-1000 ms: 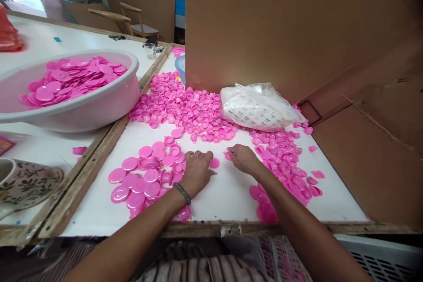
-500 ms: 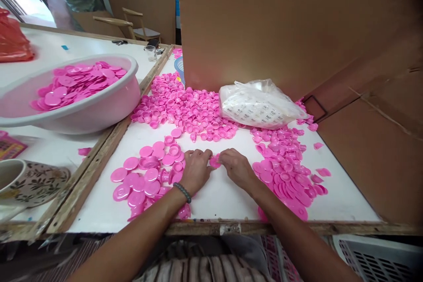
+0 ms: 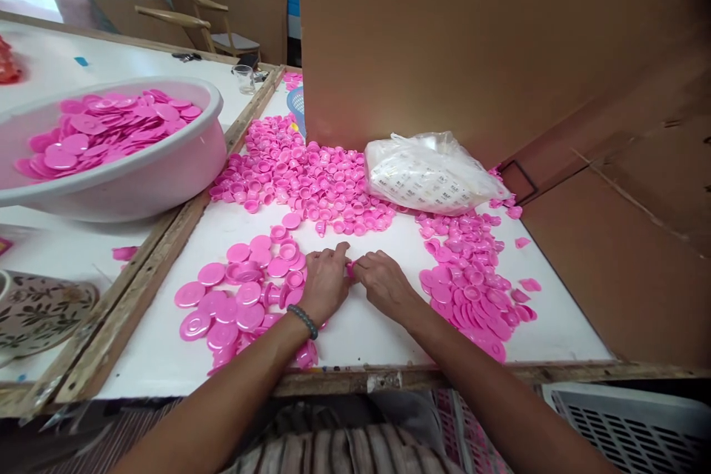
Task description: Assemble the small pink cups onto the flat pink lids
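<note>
My left hand (image 3: 324, 283) and my right hand (image 3: 382, 283) meet at the middle of the white table (image 3: 366, 326), fingers curled together around a small pink plastic piece (image 3: 350, 267) between them. A bead bracelet circles my left wrist. Flat pink discs (image 3: 233, 296) lie spread to the left of my left hand. Small pink cups (image 3: 300, 178) are heaped behind both hands. More pink pieces (image 3: 472, 289) lie to the right of my right hand.
A large pale basin (image 3: 138, 178) full of pink discs stands at the left. A clear plastic bag (image 3: 433, 174) lies behind the pile. Brown cardboard walls (image 3: 472, 37) stand at the back and right. A patterned dish (image 3: 38, 311) sits at far left.
My right hand moved left from the right-hand pile with a pink piece and met my left hand. Both hands now press together on it.
</note>
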### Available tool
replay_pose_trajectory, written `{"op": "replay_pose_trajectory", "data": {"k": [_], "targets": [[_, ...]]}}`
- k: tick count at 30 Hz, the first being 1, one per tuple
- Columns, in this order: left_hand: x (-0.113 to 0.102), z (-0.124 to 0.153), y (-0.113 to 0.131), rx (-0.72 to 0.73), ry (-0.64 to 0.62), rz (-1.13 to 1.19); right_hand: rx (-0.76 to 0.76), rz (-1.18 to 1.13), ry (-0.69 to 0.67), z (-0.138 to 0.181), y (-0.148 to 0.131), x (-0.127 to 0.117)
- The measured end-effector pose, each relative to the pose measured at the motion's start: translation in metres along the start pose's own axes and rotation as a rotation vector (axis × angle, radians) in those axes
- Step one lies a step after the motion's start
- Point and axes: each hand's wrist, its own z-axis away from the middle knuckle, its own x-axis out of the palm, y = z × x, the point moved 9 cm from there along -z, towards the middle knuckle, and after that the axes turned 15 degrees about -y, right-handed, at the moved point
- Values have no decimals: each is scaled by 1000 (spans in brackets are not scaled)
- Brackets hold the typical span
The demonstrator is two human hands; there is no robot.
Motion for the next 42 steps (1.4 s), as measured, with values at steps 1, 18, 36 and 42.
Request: {"op": "replay_pose_trajectory", "data": {"k": [1,18,36,42], "targets": [[-1,1,1,8,5,-7,16,-62,23,0,5,-1],[4,-33,-13,-157,-387,219,62,-711,115,26,33,8],[10,-29,-18,-139,-420,143,26,-328,57,25,19,3],[14,-31,-25,-158,-427,145,-3,-231,-7,19,14,6]]}}
